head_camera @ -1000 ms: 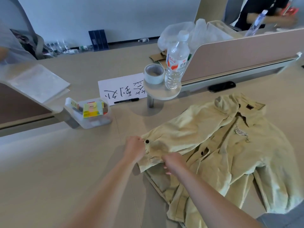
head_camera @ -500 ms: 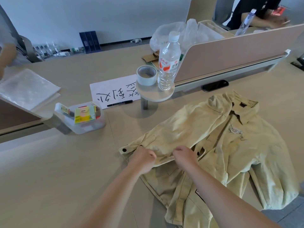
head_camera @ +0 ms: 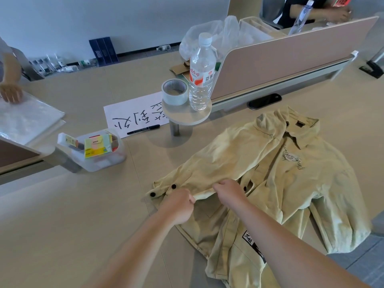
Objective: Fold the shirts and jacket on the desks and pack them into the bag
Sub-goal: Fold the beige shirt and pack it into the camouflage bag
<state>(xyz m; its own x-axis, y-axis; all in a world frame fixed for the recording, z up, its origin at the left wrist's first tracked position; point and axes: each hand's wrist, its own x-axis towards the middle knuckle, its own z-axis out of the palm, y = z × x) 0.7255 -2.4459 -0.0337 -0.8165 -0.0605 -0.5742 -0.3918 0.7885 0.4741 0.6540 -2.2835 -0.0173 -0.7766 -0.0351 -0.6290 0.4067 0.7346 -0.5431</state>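
The head camera looks forward and down, close over the desk (head_camera: 62, 225).

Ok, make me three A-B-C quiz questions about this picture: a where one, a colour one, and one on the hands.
1. Where does the clear plastic water bottle stand? A on the small round shelf B on a chair C on the floor
2. What colour is the cotton jacket? A red B pale yellow-green C blue
3. What do the left hand and right hand do? A wave B hold the bottle C grip the jacket's sleeve
1 A: beside the pale tape roll. 2 B: its cloth shows it. 3 C: both curl round its edge.
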